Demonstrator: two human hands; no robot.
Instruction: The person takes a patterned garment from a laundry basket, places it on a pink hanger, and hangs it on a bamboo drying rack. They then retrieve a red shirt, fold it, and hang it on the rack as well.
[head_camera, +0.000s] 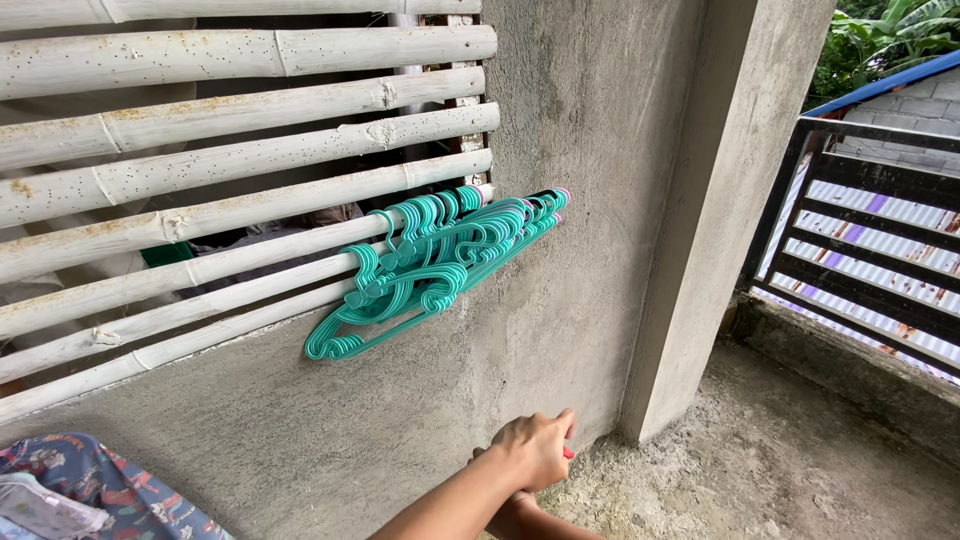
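Observation:
My left hand (535, 447) reaches down to the foot of the grey concrete wall (560, 120), fingers curled around a small red thing (569, 453) of which only a tip shows. My right hand (515, 517) lies just beneath it, mostly covered by the left hand and wrist, so its fingers are hidden. Above, a bunch of teal plastic clothes hangers (430, 265) hangs from a pale bamboo slat (200, 270) of the window grille, roughly an arm's length up and left of my hands.
A concrete pillar (720, 200) stands to the right of the wall. A dark metal railing (870, 250) borders the rough concrete floor (760, 470) on the right. Patterned cloth (90, 490) lies at the bottom left.

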